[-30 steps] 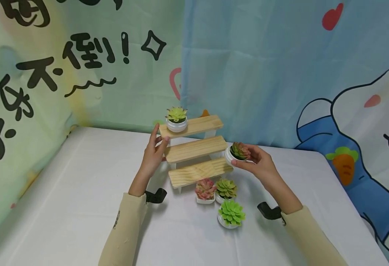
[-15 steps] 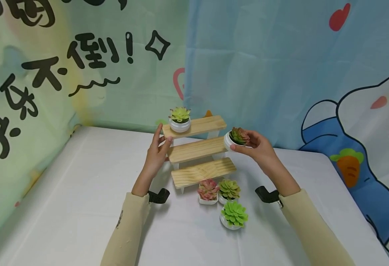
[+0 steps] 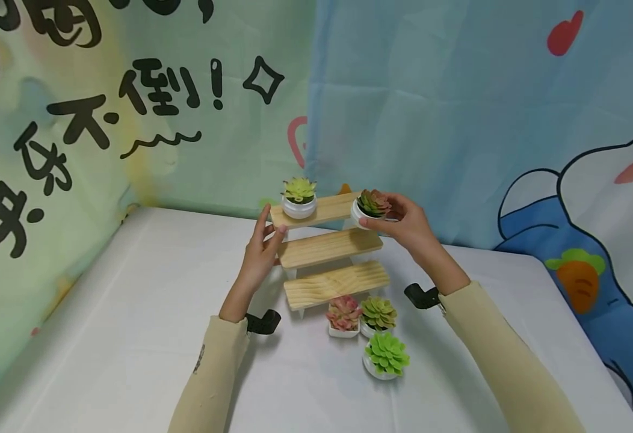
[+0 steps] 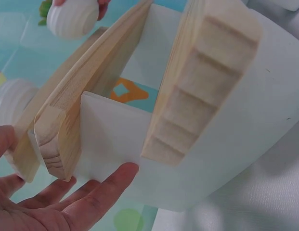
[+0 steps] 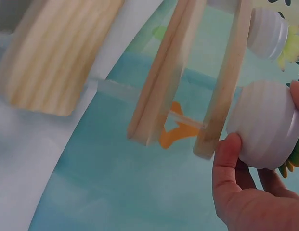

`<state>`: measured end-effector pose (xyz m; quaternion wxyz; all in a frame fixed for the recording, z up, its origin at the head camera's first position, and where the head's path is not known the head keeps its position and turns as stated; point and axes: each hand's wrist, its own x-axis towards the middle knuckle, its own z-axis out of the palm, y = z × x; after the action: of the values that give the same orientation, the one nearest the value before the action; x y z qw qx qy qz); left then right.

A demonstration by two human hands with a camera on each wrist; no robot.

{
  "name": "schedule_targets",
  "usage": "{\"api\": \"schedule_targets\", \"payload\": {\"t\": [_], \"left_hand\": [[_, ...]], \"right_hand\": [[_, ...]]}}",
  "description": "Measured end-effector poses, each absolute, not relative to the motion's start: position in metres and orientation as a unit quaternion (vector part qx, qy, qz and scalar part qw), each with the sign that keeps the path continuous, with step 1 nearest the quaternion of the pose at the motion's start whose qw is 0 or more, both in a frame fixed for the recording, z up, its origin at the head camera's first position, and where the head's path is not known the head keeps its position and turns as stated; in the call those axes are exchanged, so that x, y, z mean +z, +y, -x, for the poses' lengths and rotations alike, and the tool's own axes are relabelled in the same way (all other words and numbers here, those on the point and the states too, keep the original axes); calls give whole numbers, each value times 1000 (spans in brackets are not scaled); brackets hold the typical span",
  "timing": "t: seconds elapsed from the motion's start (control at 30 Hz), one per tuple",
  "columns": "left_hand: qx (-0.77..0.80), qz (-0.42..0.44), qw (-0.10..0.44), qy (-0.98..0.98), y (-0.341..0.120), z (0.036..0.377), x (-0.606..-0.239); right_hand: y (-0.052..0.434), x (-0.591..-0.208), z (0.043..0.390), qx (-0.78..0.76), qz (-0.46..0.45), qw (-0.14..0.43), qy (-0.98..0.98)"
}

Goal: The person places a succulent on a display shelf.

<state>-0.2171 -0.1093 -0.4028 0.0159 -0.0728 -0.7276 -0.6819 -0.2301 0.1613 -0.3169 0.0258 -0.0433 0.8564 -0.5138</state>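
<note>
A three-step wooden shelf (image 3: 330, 246) stands on the white table (image 3: 132, 313). A yellow-green succulent in a white pot (image 3: 299, 198) sits at the left of the top step. My right hand (image 3: 398, 219) grips a reddish succulent in a white ribbed pot (image 3: 369, 208) at the right end of the top step; the right wrist view shows this pot (image 5: 265, 124) beside the step's edge. My left hand (image 3: 265, 243) rests with straight fingers against the shelf's left side; the left wrist view shows its fingers (image 4: 98, 195) on the white side panel (image 4: 115, 139).
In front of the shelf stand a pink succulent (image 3: 343, 316), an olive-green one (image 3: 378, 314) and a bright green one (image 3: 385, 356), each in a white pot. Cartoon-printed cloth backdrops (image 3: 457, 120) hang close behind the table.
My right hand has lifted the reddish succulent from beside the lowest step up and leftward to the top step. My left hand has stayed on the shelf's left side.
</note>
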Motion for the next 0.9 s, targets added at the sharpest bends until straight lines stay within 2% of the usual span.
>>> {"api": "schedule_targets", "payload": {"t": [0.47,0.67,0.9], "left_hand": [[-677,66,16,-733,-109,217,-403],[-678,70,20,-732,-108,217,-406],[-670,72,24,-738,-109,214,-400]], "right_hand": [[136,-309,260,-544,28,36,838],[127,-311,266,-533,23,53,844],[124,-317,268,-521,33,48,852]]}}
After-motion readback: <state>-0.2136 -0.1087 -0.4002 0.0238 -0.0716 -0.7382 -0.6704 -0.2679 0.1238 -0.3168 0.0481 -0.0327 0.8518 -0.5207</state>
